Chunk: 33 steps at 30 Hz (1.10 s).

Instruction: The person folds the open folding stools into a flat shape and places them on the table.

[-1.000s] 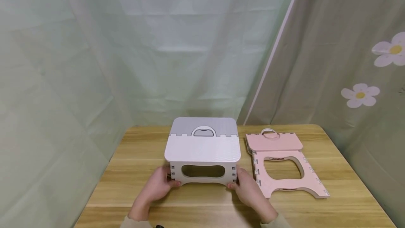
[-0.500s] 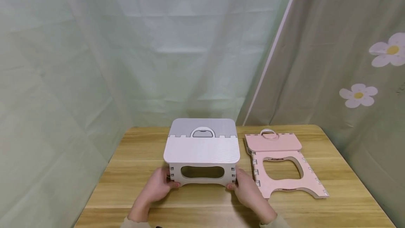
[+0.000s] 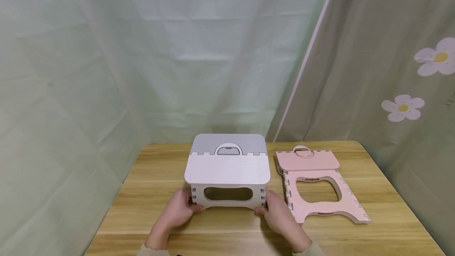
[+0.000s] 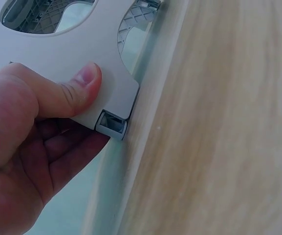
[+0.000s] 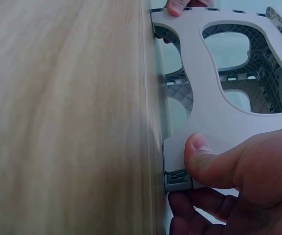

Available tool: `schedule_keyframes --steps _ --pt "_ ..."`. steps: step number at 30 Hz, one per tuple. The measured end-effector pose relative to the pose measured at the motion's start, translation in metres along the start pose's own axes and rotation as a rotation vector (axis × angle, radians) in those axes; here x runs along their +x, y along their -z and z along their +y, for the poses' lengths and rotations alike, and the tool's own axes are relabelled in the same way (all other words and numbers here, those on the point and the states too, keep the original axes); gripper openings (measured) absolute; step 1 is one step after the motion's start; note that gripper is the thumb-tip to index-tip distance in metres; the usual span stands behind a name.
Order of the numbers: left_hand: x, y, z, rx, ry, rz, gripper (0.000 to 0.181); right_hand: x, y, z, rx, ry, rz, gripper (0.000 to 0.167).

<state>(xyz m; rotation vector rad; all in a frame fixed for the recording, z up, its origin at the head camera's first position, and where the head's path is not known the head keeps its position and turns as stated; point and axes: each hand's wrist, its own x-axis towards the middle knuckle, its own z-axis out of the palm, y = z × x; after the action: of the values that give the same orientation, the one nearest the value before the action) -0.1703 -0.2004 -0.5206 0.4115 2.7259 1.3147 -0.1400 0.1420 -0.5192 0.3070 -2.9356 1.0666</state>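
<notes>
A white and grey folding step stool (image 3: 227, 169) stands unfolded on the wooden table, its arched handle in the middle of the top. My left hand (image 3: 177, 208) grips the lower left corner of its front leg panel. In the left wrist view the thumb of that left hand (image 4: 28, 117) presses the panel's face, with the fingers behind the edge. At the lower right corner my right hand (image 3: 281, 212) holds the same panel. The right wrist view shows this right hand (image 5: 248, 171) with its thumb on the front and fingers curled behind the leg.
A pink folding step stool (image 3: 309, 161) lies folded flat on the table (image 3: 142, 192), close to the right of the white one. Pale green curtains (image 3: 199, 58) hang behind and to the left. A grey-brown curtain (image 3: 348, 70) with flowers hangs on the right.
</notes>
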Motion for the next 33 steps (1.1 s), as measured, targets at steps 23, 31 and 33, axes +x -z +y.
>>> schedule_keyframes --steps 23,31,33 --pt "-0.0007 0.0036 0.0045 0.024 -0.043 -0.002 0.028 0.0015 0.0028 0.0009 0.002 0.005 0.017 0.041" --pt "-0.0018 0.0064 -0.0002 0.105 -0.039 0.007 0.032 -0.0050 0.0014 0.0038 0.021 -0.088 0.043 0.070" --pt "-0.0032 0.0054 -0.0029 0.095 -0.021 0.031 0.041 -0.0068 0.0006 0.0035 0.053 -0.102 0.064 0.079"
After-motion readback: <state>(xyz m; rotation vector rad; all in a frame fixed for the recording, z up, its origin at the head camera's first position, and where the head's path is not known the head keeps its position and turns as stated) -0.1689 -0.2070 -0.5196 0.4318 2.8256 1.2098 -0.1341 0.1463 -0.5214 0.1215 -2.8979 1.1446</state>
